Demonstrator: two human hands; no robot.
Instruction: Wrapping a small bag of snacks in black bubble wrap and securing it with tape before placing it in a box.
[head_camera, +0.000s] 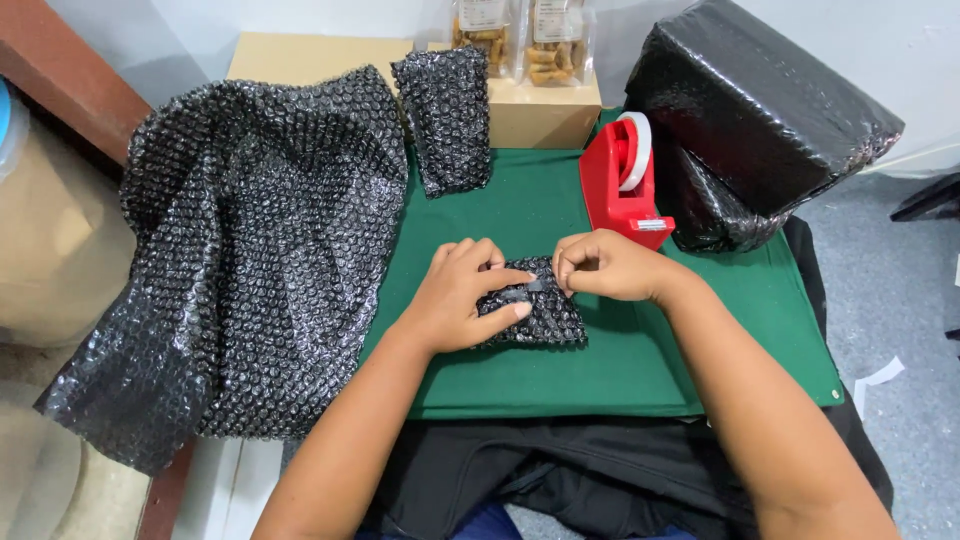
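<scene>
Status at this frame: small parcel (535, 318) was already fully wrapped in black bubble wrap, sitting mid green mat (640, 370), directly in front of the person. Strip of clear tape (528, 288) lay across its top. Left hand (462, 297) was flat on the parcel, fingers together and pressed down on wrap + tape end, thumb along the near side. Right hand (608, 266) was at the parcel's upper right edge, fingertips pinched together on the other tape end. So wrap looked done, taping partway; can't tell if tape was fully stuck or if more strips were needed.

Red tape dispenser (622, 180) stood just behind the right hand, w/ roll loaded. One wrapped piece (447, 118) leaned on the cardboard box (545, 115) at back. Big loose bubble wrap sheet (255, 250) draped at left. Large black wrapped package (755, 120) at right rear. Two clear snack bags (520, 35) on the box were still unwrapped, prob. remaining.
</scene>
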